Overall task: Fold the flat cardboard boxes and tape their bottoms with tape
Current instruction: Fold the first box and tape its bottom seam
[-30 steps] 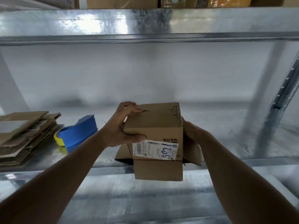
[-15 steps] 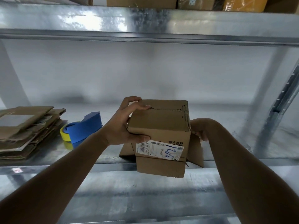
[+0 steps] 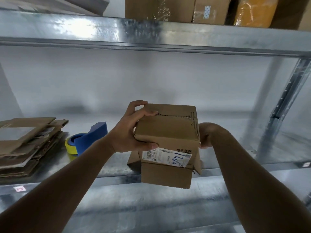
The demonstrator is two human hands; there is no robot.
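Note:
A small brown cardboard box (image 3: 168, 137) with a white label marked in blue pen stands folded up at the front of the metal shelf (image 3: 109, 167), its closed flaps facing up and loose flaps hanging below. My left hand (image 3: 133, 132) grips its upper left corner, thumb on the front face and fingers over the top. My right hand (image 3: 206, 136) holds the box's right side; its fingers are hidden behind the box. A blue tape dispenser (image 3: 87, 140) with yellow tape lies on the shelf to the left.
A stack of flat cardboard boxes (image 3: 28, 143) lies at the shelf's far left. An upper shelf (image 3: 151, 36) carries several wrapped parcels (image 3: 208, 9). A perforated metal upright (image 3: 284, 106) stands at the right. A lower shelf runs beneath.
The box has been lifted slightly and tipped, its lower flap now in front of the shelf edge. My right hand has shifted up along the box's right side.

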